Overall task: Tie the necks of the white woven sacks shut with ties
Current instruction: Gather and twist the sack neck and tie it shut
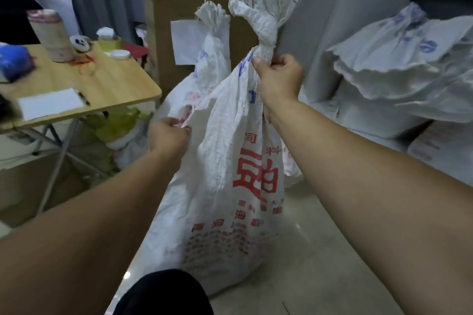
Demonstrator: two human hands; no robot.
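So, centre-left, the front sack [225, 186] is pinched at its side by the left hand [170, 133]; upper centre, its bunched neck [265, 41] is gripped by the right hand [279, 77]. No tie is seen, so tying is judged undone.

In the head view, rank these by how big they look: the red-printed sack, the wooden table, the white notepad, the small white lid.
1. red-printed sack
2. wooden table, though it is cut off by the frame edge, so its rank against the sack is unsure
3. white notepad
4. small white lid
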